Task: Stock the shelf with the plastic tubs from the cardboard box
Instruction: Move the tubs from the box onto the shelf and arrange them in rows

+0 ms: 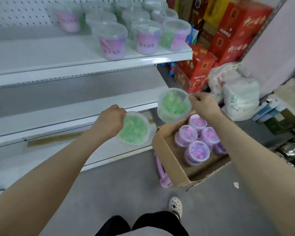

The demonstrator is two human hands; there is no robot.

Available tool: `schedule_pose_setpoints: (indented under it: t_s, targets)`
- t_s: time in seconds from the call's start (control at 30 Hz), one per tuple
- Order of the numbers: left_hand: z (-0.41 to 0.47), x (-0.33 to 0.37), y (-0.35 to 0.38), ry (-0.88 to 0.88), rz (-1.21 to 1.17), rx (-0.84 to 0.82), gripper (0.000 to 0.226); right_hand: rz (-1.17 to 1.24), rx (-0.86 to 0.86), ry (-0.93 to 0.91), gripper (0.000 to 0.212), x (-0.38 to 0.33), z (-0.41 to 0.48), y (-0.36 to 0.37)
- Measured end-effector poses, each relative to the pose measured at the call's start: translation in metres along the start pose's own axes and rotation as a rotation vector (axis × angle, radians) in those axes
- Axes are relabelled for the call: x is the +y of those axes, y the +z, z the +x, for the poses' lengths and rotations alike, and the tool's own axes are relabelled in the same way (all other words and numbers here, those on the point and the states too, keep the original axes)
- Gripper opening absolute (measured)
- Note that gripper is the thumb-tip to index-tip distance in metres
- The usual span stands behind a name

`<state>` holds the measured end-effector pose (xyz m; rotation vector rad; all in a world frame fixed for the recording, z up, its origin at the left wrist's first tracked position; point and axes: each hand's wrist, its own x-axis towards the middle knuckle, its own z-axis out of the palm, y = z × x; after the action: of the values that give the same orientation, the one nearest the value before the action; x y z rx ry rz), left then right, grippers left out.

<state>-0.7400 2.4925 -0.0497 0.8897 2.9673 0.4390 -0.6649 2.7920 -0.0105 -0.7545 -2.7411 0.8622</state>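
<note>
The left hand (111, 116) is clenched on the rim of a green tub (134, 128), and the right hand (203, 103) grips a second green tub (174, 106) by its edge, tilted, just above the cardboard box (172, 160) on the floor. Several purple tubs (197, 150) wait inside the box. To do this step well, I think both tubs should travel upright and level – the rim grip is thin, so no swinging. On the upper shelf (75, 65), the bare left part beside the standing tubs (146, 38) looks the best place – labels to the front.
</note>
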Motion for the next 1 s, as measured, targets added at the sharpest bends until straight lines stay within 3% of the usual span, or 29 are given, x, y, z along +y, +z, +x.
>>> schedule_pose_setpoints:
  t_s: [0.37, 0.5, 0.63, 1.0]
  targets:
    - [-0.048, -0.095, -0.131, -0.172, -0.008, 0.322, 0.029, 0.089, 0.031, -0.315, 0.036, -0.202, -0.006, -0.018]
    - [-0.053, -0.124, -0.161, -0.252, -0.004, 0.413, 0.028, 0.119, 0.019, -0.425, 0.017, -0.267, 0.007, -0.013]
    - [-0.051, -0.153, -0.183, -0.300, -0.005, 0.442, 0.029, 0.154, -0.003, -0.486, 0.025, -0.323, 0.033, 0.011]
    - [0.003, -0.233, -0.215, -0.442, 0.001, 0.520, 0.030, -0.062, 0.020, -0.430, 0.030, -0.414, 0.134, 0.106]
